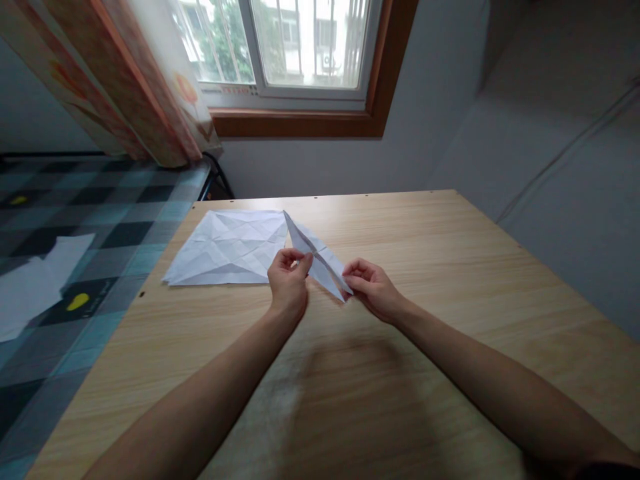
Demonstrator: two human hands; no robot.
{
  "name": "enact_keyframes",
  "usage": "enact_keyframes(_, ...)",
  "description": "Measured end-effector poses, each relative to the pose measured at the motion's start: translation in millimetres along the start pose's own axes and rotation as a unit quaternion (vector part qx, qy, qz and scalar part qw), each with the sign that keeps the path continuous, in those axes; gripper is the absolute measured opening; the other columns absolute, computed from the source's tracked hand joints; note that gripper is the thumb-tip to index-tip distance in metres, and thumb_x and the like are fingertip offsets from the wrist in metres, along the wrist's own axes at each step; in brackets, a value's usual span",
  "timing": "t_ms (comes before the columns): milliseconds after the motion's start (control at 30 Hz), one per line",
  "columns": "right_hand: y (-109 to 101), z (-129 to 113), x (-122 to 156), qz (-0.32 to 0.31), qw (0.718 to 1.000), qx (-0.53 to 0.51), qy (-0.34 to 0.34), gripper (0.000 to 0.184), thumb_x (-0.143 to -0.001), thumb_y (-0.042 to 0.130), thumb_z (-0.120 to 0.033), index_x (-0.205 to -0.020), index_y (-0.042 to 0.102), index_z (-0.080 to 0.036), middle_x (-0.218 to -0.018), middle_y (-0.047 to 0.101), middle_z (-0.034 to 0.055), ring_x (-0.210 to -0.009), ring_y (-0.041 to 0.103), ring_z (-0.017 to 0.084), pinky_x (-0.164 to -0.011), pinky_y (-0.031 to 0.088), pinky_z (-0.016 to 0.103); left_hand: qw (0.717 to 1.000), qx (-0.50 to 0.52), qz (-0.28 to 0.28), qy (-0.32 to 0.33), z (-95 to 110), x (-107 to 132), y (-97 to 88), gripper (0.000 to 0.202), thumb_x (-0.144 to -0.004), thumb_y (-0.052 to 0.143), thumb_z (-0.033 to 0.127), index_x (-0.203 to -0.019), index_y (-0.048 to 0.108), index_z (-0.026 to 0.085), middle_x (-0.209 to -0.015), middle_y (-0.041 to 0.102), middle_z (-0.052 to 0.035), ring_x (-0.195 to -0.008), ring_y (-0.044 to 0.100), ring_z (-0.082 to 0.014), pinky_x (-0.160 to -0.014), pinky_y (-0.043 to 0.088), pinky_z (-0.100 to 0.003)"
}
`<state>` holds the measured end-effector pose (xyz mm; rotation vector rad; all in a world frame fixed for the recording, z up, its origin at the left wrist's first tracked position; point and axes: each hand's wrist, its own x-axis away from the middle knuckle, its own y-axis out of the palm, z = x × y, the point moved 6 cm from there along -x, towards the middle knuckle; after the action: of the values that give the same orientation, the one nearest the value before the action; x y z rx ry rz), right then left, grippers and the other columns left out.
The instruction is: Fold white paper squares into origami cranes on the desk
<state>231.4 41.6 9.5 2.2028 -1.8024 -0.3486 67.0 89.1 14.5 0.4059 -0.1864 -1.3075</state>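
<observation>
Between my two hands is a folded white sheet of paper (324,259), narrow and pointed at its ends, held up over the wooden table. My left hand (290,280) pinches it near the middle of its left edge, thumb on top. My right hand (370,285) grips its near right corner between thumb and fingers. The paper's far tip reaches up and left to a creased white sheet (233,241), which lies spread on the table beside my left hand and is marked with many fold lines. Whether the tip touches that sheet I cannot tell.
The wooden table (475,347) stretches out under my arms. At the left is a checked bed cover (115,240) with loose white papers (35,287) on it. A curtain (135,80) hangs beside the window (310,47) beyond the table, and a grey wall stands at the right.
</observation>
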Motion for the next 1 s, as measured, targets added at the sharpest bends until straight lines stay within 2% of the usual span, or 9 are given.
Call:
enact_keyframes(133,0.8,2.2,-0.1,0.0,1.0,-0.011,0.021,0.034,-0.07,0.081,-0.04,-0.084,0.058,-0.02,-0.056,0.061,-0.0065,-0.047,0.059,0.01,-0.047,0.049,0.022,1.0,0.001,-0.004,0.001,0.5,1.0,0.3,0.032,-0.056,0.08,0.024,-0.07,0.052,0.018,-0.069,0.055,0.0046,-0.061,0.051,-0.0084,-0.055,0.04,-0.019)
enact_keyframes(267,1.6,3.7,0.7,0.012,0.999,0.032,0.029,0.036,-0.076,0.074,-0.048,-0.086,0.054,-0.02,-0.048,0.057,-0.0089,-0.033,0.051,0.009,-0.032,0.039,0.017,0.998,-0.033,0.027,0.034,5.9,0.3,-4.4,0.028,-0.059,0.078,0.024,-0.07,0.053,0.018,-0.069,0.055,0.0042,-0.061,0.05,-0.0086,-0.055,0.04,-0.019)
enact_keyframes(433,3.4,2.7,1.3,0.007,0.998,0.063,0.014,0.033,-0.074,0.075,-0.044,-0.085,0.054,-0.02,-0.053,0.059,-0.008,-0.036,0.054,0.009,-0.034,0.045,0.018,0.994,-0.066,0.06,0.067,9.3,-3.6,-9.7,0.024,-0.061,0.076,0.023,-0.069,0.054,0.018,-0.068,0.053,0.0042,-0.061,0.049,-0.0088,-0.056,0.039,-0.02)
enact_keyframes(567,-3.2,4.8,1.1,0.047,0.995,0.08,0.026,0.026,-0.074,0.072,-0.037,-0.083,0.054,-0.02,-0.05,0.056,-0.0086,-0.033,0.05,0.009,-0.031,0.04,0.018,0.993,-0.07,0.061,0.071,9.7,-4.9,-10.9,0.024,-0.061,0.076,0.024,-0.069,0.054,0.018,-0.068,0.053,0.0041,-0.062,0.049,-0.0093,-0.057,0.039,-0.02)
enact_keyframes(700,-5.7,-2.2,3.4,0.093,0.989,0.109,-0.033,0.028,-0.077,0.071,-0.041,-0.082,0.054,-0.02,-0.06,0.059,-0.0055,-0.045,0.053,0.008,-0.042,0.044,0.019,0.996,-0.082,0.013,0.041,7.1,0.8,-4.4,0.026,-0.061,0.077,0.026,-0.07,0.054,0.018,-0.07,0.055,0.0041,-0.06,0.05,-0.0086,-0.057,0.041,-0.021)
enact_keyframes(767,-4.0,-5.1,4.6,0.1,0.988,0.099,-0.056,0.037,-0.07,0.079,-0.041,-0.089,0.054,-0.021,-0.081,0.065,-0.0016,-0.058,0.059,0.009,-0.051,0.049,0.021,0.996,-0.081,-0.03,0.016,4.9,7.1,2.8,0.027,-0.062,0.078,0.027,-0.07,0.054,0.018,-0.067,0.056,0.0045,-0.056,0.051,-0.0085,-0.055,0.042,-0.022)
enact_keyframes(867,-3.7,-6.4,4.7,0.108,0.989,0.08,-0.067,0.052,-0.057,0.087,-0.033,-0.094,0.052,-0.024,-0.11,0.062,0.0016,-0.073,0.062,0.01,-0.061,0.053,0.023,0.993,-0.078,-0.087,-0.003,4.5,16.2,13.2,0.027,-0.062,0.078,0.027,-0.069,0.054,0.019,-0.061,0.055,0.0053,-0.05,0.05,-0.0086,-0.05,0.041,-0.021)
enact_keyframes(900,-4.1,-5.9,4.1,0.107,0.989,0.075,-0.066,0.051,-0.057,0.087,-0.032,-0.093,0.051,-0.024,-0.109,0.062,0.0012,-0.072,0.062,0.01,-0.061,0.052,0.024,0.992,-0.076,-0.099,-0.004,5.1,18.0,15.6,0.026,-0.062,0.078,0.027,-0.068,0.054,0.019,-0.06,0.055,0.0052,-0.049,0.051,-0.0088,-0.049,0.041,-0.021)
enact_keyframes(1000,-5.5,-3.0,1.3,0.093,0.992,0.063,-0.061,0.039,-0.065,0.081,-0.029,-0.089,0.051,-0.023,-0.088,0.063,-0.002,-0.064,0.06,0.009,-0.06,0.049,0.023,0.991,-0.074,-0.114,0.0,6.6,18.6,17.6,0.024,-0.062,0.077,0.024,-0.067,0.054,0.019,-0.059,0.056,0.0048,-0.049,0.052,-0.0092,-0.049,0.041,-0.021)
